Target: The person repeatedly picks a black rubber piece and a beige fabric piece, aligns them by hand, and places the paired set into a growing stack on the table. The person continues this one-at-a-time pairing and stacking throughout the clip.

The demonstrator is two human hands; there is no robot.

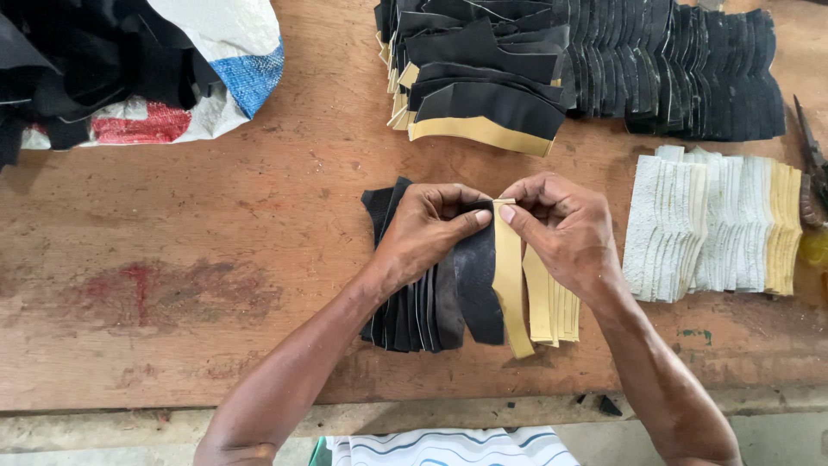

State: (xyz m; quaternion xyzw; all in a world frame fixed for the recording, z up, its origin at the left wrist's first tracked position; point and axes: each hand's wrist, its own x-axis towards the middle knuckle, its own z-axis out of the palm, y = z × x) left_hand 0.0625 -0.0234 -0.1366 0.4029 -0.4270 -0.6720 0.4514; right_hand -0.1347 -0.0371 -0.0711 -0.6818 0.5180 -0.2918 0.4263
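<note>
My left hand (427,226) rests on a fanned row of black leather pieces (423,306) and pinches the top of one black piece (477,285). My right hand (561,226) pinches the upper end of a tan strip (509,289) that lies against that black piece. Thumbs and forefingers of both hands meet at the same spot. More tan-backed pieces (552,302) lie under my right wrist.
A large stack of black pieces with tan edges (483,86) and a long black row (681,69) sit at the back. White and yellow pieces (716,224) lie at the right, beside a tool (812,164). A woven sack with black scraps (129,69) fills the back left. The wooden table's front edge (172,401) is near.
</note>
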